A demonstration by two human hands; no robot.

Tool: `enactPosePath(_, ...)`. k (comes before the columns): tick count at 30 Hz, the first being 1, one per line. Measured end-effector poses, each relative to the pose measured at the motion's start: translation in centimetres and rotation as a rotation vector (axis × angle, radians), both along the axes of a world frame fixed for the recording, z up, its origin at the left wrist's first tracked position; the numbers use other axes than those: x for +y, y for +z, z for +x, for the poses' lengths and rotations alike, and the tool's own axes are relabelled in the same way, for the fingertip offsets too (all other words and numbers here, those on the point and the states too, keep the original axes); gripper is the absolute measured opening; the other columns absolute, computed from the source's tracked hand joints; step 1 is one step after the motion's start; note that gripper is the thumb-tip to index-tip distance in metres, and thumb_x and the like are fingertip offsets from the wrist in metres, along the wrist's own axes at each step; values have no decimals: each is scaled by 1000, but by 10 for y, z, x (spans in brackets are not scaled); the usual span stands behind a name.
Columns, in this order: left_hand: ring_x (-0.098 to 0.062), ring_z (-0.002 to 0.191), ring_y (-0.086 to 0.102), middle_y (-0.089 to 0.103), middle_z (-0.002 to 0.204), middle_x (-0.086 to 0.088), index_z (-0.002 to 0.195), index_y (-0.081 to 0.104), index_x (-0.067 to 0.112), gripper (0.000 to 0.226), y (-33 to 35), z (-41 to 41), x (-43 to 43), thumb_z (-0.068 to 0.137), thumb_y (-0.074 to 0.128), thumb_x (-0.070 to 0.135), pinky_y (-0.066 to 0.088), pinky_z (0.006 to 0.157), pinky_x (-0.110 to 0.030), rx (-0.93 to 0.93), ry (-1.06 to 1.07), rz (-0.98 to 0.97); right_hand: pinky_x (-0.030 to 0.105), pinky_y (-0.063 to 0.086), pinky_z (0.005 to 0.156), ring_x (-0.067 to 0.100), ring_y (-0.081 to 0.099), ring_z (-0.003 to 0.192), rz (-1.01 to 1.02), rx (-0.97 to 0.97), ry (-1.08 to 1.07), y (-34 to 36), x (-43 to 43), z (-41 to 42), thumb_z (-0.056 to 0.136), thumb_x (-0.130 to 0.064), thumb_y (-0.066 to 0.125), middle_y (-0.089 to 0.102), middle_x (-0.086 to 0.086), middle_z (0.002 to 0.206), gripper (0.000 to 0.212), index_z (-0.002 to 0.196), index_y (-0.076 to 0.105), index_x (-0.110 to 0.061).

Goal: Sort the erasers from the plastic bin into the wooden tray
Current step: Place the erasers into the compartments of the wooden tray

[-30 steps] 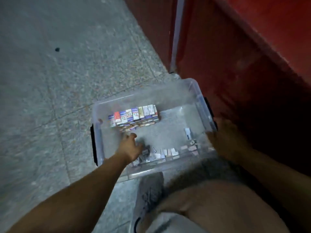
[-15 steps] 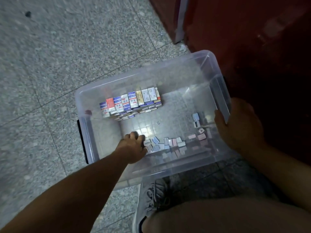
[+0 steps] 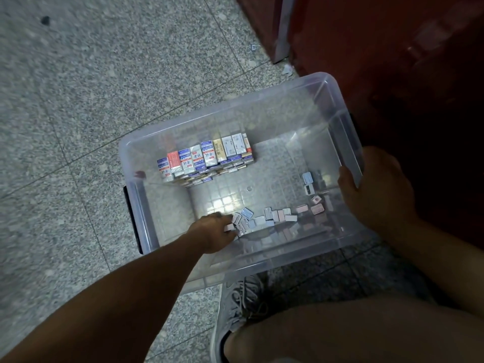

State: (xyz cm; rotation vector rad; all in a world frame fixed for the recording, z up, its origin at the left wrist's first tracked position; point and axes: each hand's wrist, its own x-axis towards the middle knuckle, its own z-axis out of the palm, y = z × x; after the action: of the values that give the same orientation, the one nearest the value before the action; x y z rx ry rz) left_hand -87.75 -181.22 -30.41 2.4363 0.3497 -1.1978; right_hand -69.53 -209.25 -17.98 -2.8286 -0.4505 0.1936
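Now hands (image 3: 212, 233) (image 3: 377, 189) on erasers (image 3: 262, 221), plastic bin (image 3: 235, 111)

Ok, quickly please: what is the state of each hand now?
Left hand: inside the plastic bin, fingers curled at the loose erasers; a grip cannot be told.
Right hand: closed on the bin's right rim.

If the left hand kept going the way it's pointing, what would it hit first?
Most likely the loose erasers in the bin. The left hand points right along their row by the near wall, with its fingertips at the nearest ones. I cannot tell whether they touch.
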Motion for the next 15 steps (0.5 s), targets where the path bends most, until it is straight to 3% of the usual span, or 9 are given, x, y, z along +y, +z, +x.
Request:
enactPosePath(6,-30,127,54,57,137,-4,144,49,40,47,-2,2,-4,100,42,55,46,99,-36,-30,36,-20,46,48,77,45,56,102,34,-2,-3,0,0,0,94,-27,64,61,25,104,32,109,55,0)
enactPosePath(12,-22,138,47,47,154,0,151,44,35,51,-1,7,-12,103,44,52,37,114,-33,27,134,-136,45,47,74,44,56,95,76,-9,10,1,-1,1,95,-29,60,58,22,96,29,102,53,-2)
enactPosePath(15,-21,127,56,59,141,-1,149,45,32,50,5,10,-18,103,43,53,42,105,-31,4,138,-150,44,46,72,43,56,92,78,-4,11,3,-1,0,91,-36,52,57,20,93,32,99,51,-5)
